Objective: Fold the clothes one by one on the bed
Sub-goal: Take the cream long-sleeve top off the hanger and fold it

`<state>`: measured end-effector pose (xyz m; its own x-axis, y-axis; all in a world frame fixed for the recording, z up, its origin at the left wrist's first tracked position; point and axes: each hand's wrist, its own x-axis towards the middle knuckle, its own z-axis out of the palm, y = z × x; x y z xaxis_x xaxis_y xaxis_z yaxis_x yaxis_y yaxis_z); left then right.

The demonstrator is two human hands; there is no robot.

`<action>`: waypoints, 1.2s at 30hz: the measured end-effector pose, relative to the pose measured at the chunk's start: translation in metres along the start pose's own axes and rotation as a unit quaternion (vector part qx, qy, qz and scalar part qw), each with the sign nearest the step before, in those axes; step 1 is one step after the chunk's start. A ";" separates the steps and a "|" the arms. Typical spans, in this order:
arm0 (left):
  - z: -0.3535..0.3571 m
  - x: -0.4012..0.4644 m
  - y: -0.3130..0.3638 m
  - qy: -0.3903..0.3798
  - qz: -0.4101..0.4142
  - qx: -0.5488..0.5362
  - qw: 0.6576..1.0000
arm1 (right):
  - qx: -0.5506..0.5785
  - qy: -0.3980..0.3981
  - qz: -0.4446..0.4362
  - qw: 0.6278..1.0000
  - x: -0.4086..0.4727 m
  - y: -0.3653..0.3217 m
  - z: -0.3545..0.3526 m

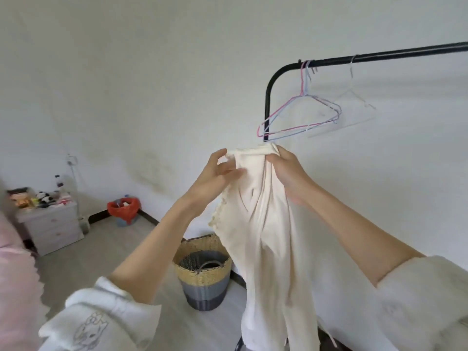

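A cream-white garment (266,236) with a lace-trimmed edge hangs long in front of me, held up in the air. My right hand (286,171) grips its bunched top edge. My left hand (217,173) is at the garment's upper left corner, fingers curled and pinching the fabric there. The cloth drops down past the bottom of the view. A strip of the pink bed (12,262) shows at the far left edge.
A black clothes rail (354,59) with several empty wire hangers (301,115) stands behind the garment. A woven laundry basket (202,272) sits on the floor below. A grey bedside cabinet (50,224) and a red-lined bin (124,209) stand by the left wall.
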<state>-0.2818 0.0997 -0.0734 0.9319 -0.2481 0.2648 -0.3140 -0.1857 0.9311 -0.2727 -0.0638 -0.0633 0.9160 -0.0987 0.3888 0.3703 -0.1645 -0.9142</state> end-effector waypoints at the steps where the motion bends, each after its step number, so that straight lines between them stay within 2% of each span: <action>1: -0.019 -0.013 -0.009 -0.014 -0.016 0.028 0.999 | 0.020 0.003 0.001 1.000 -0.001 -0.005 0.018; 6: -0.111 -0.069 -0.066 -0.074 -0.096 0.205 0.971 | 0.118 -0.061 0.009 0.991 -0.013 -0.040 0.115; 7: -0.136 -0.082 -0.077 -0.068 -0.114 0.283 0.950 | 0.136 -0.078 0.013 0.988 -0.015 -0.047 0.140; 9: -0.180 -0.106 -0.092 -0.046 -0.153 0.437 0.885 | 0.158 -0.102 0.021 0.982 -0.019 -0.060 0.180; 11: -0.226 -0.134 -0.096 0.009 -0.206 0.516 0.831 | 0.177 -0.125 0.022 0.976 -0.022 -0.070 0.219; 15: -0.316 -0.185 -0.097 0.140 -0.274 0.531 0.790 | 0.185 -0.146 0.040 0.971 -0.024 -0.075 0.289; 20: -0.407 -0.244 -0.101 0.191 -0.337 0.631 0.673 | 0.200 -0.225 0.047 0.953 -0.022 -0.062 0.379; 23: -0.444 -0.267 -0.100 0.260 -0.335 0.673 0.606 | 0.183 -0.273 0.034 0.944 -0.015 -0.058 0.439; 25: -0.464 -0.279 -0.099 0.320 -0.343 0.666 0.580 | 0.185 -0.292 0.012 0.938 -0.006 -0.055 0.473; 27: -0.487 -0.290 -0.100 0.385 -0.346 0.613 0.597 | 0.172 -0.309 0.009 0.935 0.002 -0.060 0.504; 29: -0.506 -0.295 -0.100 0.452 -0.332 0.501 0.659 | 0.158 -0.313 0.009 0.936 0.011 -0.066 0.526; 32: -0.535 -0.298 -0.106 0.547 -0.298 0.304 0.720 | 0.131 -0.335 -0.004 0.933 0.027 -0.073 0.567; 34: -0.547 -0.298 -0.106 0.573 -0.259 0.204 0.750 | 0.116 -0.345 -0.018 0.931 0.030 -0.079 0.587; 36: -0.560 -0.302 -0.101 0.583 -0.228 0.163 0.763 | 0.096 -0.350 -0.038 0.931 0.029 -0.086 0.603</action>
<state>-0.4300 0.7260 -0.1064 0.4263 0.8916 0.1527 0.2387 -0.2738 0.9317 -0.1851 0.5399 -0.0419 0.7378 0.5802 0.3451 0.3977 0.0395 -0.9166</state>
